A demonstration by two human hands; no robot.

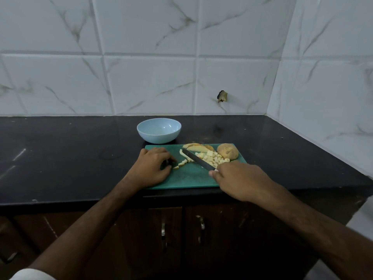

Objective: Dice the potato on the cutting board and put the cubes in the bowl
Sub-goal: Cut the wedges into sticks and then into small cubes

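A green cutting board (187, 178) lies at the counter's front edge. On it are a pile of pale potato cubes (212, 158), a short row of cut strips (184, 161), a few potato slices (196, 147) at the back, and an uncut brown potato half (227, 151) at the back right. My right hand (240, 178) grips a knife (198, 159) by its handle, the dark blade lying across the strips and pointing back-left. My left hand (154, 166) rests on the board's left part, fingers curled beside the strips' near end. A light blue bowl (159, 130) stands empty behind the board.
The black counter (70, 158) stretches left and right of the board. Marble-patterned tiled walls close the back and the right side. Dark wooden cabinet doors with metal handles (182, 229) are below the counter edge.
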